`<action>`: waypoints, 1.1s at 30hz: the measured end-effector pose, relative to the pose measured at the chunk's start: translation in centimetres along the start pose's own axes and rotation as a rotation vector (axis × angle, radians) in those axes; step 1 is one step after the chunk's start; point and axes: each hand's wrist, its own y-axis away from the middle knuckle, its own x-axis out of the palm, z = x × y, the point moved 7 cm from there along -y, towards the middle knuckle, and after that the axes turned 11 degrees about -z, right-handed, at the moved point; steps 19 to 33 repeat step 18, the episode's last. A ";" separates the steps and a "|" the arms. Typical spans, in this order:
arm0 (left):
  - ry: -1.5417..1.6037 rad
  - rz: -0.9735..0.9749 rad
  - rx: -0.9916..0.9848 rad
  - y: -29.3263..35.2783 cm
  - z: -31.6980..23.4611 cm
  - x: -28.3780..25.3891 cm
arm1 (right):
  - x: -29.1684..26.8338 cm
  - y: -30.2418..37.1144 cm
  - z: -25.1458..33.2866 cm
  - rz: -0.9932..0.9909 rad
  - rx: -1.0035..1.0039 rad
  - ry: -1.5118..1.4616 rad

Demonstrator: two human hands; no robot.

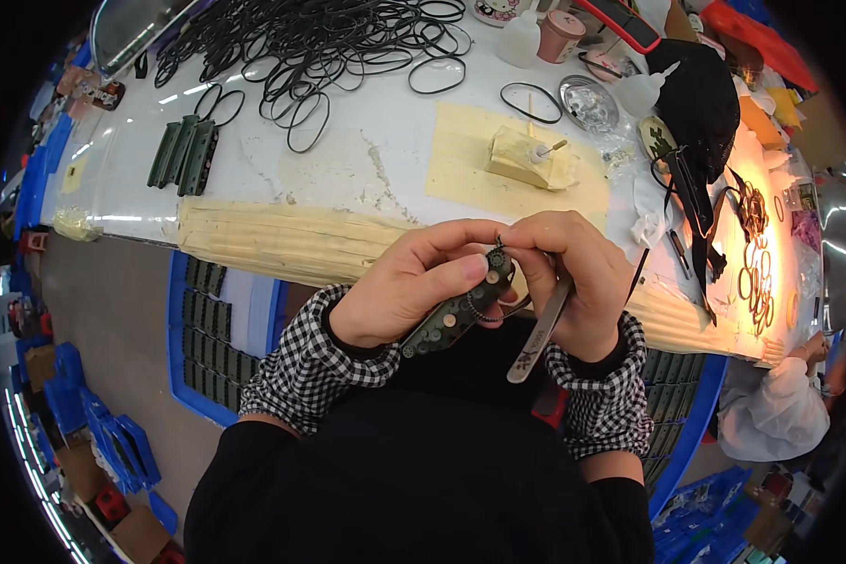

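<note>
My left hand (385, 296) is closed around a dark green model tank hull (442, 324) with round road wheels along its side, some showing pale centres. A thin black ribbed track (484, 312) hangs in a curve across the wheels. At the hull's upper end, the fingertips of both hands meet and pinch a small dark part, mostly hidden. Metal tweezers (540, 336) are tucked in my right hand (585, 268), their wide end pointing down toward my lap.
Black rubber loops (282, 42) lie heaped across the back of the table. More green hulls (184, 155) rest at the left. A yellow block (532, 158) stands on a yellow sheet. Blue trays (174, 352) of green parts sit below the padded edge. A person (780, 414) is at the right.
</note>
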 end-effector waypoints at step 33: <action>-0.030 0.190 -0.190 0.5 0.5 -0.8 | -0.1 -0.8 0.6 0.303 -0.127 0.041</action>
